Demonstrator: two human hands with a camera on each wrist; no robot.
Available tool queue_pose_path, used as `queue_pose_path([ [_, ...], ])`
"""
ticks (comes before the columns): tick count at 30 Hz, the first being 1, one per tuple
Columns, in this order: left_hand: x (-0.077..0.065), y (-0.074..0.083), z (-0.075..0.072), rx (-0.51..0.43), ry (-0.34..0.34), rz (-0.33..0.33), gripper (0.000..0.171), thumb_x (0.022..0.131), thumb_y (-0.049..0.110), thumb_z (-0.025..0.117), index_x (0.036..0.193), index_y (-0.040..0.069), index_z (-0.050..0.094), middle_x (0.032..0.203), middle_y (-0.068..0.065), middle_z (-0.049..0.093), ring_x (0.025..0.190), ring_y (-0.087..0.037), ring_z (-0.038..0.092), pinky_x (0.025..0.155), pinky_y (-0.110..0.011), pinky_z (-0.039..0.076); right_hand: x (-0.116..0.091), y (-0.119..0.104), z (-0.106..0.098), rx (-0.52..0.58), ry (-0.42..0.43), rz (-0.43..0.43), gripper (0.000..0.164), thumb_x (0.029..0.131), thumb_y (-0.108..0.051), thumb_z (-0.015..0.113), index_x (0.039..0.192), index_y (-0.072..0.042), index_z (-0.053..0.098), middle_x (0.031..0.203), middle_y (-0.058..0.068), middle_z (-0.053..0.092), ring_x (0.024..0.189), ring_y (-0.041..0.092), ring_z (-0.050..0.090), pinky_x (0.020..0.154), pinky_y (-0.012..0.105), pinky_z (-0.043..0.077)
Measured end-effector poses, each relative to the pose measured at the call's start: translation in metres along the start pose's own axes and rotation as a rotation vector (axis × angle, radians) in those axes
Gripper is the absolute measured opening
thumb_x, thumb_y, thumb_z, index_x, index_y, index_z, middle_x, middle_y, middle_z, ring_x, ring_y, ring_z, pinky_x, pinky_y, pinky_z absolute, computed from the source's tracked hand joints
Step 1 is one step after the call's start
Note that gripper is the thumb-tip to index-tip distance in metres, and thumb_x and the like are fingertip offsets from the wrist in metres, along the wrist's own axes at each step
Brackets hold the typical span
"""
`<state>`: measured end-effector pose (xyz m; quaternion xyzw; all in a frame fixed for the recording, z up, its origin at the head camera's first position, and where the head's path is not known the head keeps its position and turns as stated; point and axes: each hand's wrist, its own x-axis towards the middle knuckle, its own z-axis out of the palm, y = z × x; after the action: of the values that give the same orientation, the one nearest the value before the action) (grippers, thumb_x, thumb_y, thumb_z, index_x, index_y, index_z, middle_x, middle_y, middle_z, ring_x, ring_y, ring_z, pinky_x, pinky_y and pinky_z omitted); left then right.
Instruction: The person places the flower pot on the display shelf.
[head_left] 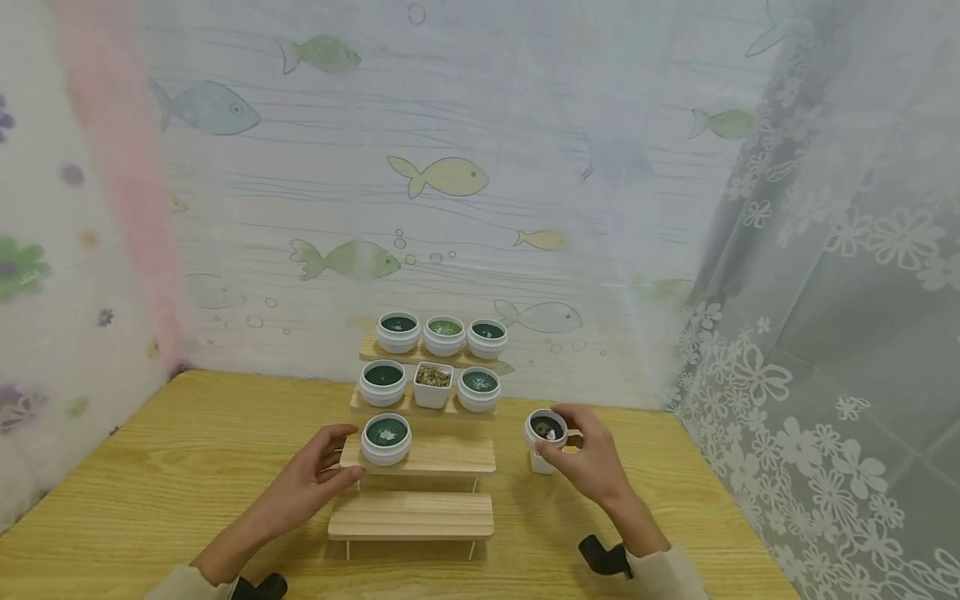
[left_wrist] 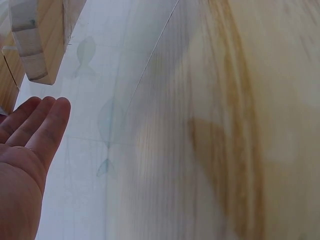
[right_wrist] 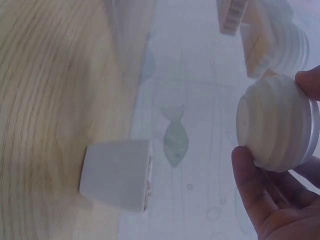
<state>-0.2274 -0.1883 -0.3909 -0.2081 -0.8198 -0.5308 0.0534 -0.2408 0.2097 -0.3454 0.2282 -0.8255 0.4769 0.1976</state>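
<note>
My right hand (head_left: pixel 596 462) grips a round white ribbed pot (head_left: pixel 546 427) with dark filling, its fingers and thumb round the sides. In the right wrist view the pot (right_wrist: pixel 275 125) is held off the table, beyond a square white pot (right_wrist: pixel 117 175) that stands there. My left hand (head_left: pixel 303 479), fingers relaxed and holding nothing, is at the left end of a wooden tier (head_left: pixel 450 454). On that tier's left end sits a round white pot with green filling (head_left: pixel 386 442). In the left wrist view the fingers (left_wrist: pixel 47 130) are nearly straight, close below a plank end.
Behind, two higher tiers hold several pots: round ones with green filling (head_left: pixel 398 333) and a square one with brown bits (head_left: pixel 432 383). A lower bare wooden tier (head_left: pixel 420 517) stands in front on thin legs. A fish-patterned curtain (head_left: pixel 450 208) hangs behind the wooden table (head_left: pixel 187 450).
</note>
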Motion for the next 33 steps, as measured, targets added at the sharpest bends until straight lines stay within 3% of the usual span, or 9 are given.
queue_pose_path([
  [9,0.0,0.002,0.0,-0.013,-0.006,0.005,0.058,0.093,0.023,0.065,0.138,-0.001,0.037,0.138,-0.023,0.043,0.125,-0.043,0.045,0.095,-0.039,0.048,-0.002,-0.019,0.015,0.049,-0.03,-0.053,0.046,0.077,-0.002,0.076,0.119,0.007,0.058,0.108,0.02,0.06,0.096,0.034,0.06,0.071,0.031,0.057],
  [21,0.001,0.001,0.0,0.003,-0.006,-0.001,0.058,0.093,0.026,0.066,0.138,0.002,0.038,0.137,-0.02,0.045,0.124,-0.039,0.047,0.095,-0.037,0.049,0.002,-0.04,0.036,0.083,-0.05,-0.161,0.046,0.074,0.001,0.077,0.116,0.007,0.058,0.105,0.02,0.06,0.094,0.034,0.06,0.069,0.032,0.058],
  [33,0.0,0.002,0.0,-0.017,-0.014,0.018,0.056,0.094,0.022,0.064,0.138,0.002,0.038,0.138,-0.023,0.043,0.125,-0.042,0.045,0.094,-0.038,0.049,0.006,-0.063,0.069,0.13,-0.079,-0.164,0.045,0.075,-0.003,0.077,0.116,0.005,0.058,0.106,0.019,0.06,0.094,0.034,0.06,0.068,0.036,0.058],
])
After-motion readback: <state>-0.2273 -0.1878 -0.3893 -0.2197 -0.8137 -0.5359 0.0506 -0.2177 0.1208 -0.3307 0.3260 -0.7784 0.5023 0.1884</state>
